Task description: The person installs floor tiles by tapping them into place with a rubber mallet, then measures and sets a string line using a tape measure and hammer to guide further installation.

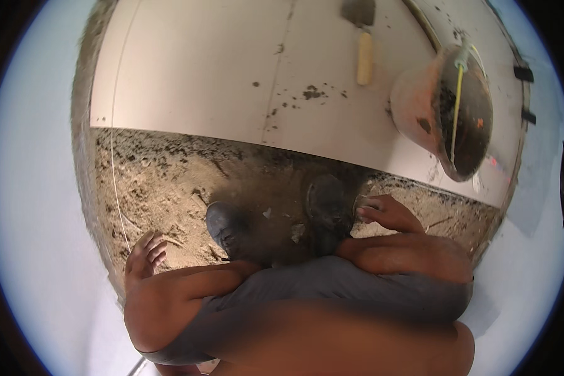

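My left hand [145, 257] hangs over sandy, rough mortar [144, 182] beside a thin white string [119, 207], its fingers apart and slightly bent. My right hand [388, 212] is low beside my right dark shoe [326, 200], fingers loosely bent, with no held object visible. My left shoe [225, 229] stands on the same rough bed. Ahead, pale large tiles [188, 62] end in a straight edge. A trowel [365, 56] with a wooden handle lies on them, and a dirty tilted bucket [420, 106] with a yellow handle stands at the right.
Pale walls [31, 175] border the floor on left and right. A long bar or pipe [420, 19] lies beyond the bucket. Small dark clips [523, 74] sit along the right wall edge, and dark mortar spots [313, 93] dot the tiles.
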The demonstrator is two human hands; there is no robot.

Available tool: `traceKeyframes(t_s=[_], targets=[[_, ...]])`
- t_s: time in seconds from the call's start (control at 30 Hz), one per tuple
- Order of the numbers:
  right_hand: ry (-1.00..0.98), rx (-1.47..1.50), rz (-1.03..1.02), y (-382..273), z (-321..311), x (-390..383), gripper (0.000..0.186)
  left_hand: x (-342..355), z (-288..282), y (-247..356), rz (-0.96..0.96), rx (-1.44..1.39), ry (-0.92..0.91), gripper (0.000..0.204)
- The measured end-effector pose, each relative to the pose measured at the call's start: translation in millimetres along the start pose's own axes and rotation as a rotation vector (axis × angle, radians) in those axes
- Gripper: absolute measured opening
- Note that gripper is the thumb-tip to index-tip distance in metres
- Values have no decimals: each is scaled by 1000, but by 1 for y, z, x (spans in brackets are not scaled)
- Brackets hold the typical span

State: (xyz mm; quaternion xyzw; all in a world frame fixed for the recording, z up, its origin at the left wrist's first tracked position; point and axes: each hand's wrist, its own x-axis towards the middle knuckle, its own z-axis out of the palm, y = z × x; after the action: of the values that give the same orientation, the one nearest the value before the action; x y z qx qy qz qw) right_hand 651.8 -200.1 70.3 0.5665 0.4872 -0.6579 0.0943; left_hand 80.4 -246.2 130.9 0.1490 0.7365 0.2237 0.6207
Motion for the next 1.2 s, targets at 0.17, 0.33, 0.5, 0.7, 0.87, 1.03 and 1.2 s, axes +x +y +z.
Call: traceKeyframes(t_s=[0.17, 0.33, 0.5, 0.7, 0.87, 1.03, 1.2], targets=[[-54, -109, -58, 25, 48, 52, 55, -134, 103, 93, 444, 149, 256, 66], [35, -24, 57, 16, 56, 71, 60, -142, 77, 121, 457, 761, 91, 85], [75, -18, 83, 22, 61, 81, 57, -121, 55, 114, 649, 883, 163, 56], [102, -27, 163, 18, 62, 87, 56, -114, 87, 166, 517, 1014, -56, 43], [264, -17, 183, 7, 71, 67, 52, -141, 123, 171, 415, 999, -282, 31], [509, 575, 162, 61, 177, 4, 63, -183, 125, 144, 351, 1090, -340, 26], [315, 1151, 315, -50, 176, -171, 92, -189, 71, 107, 330, 1445, -332, 39]])
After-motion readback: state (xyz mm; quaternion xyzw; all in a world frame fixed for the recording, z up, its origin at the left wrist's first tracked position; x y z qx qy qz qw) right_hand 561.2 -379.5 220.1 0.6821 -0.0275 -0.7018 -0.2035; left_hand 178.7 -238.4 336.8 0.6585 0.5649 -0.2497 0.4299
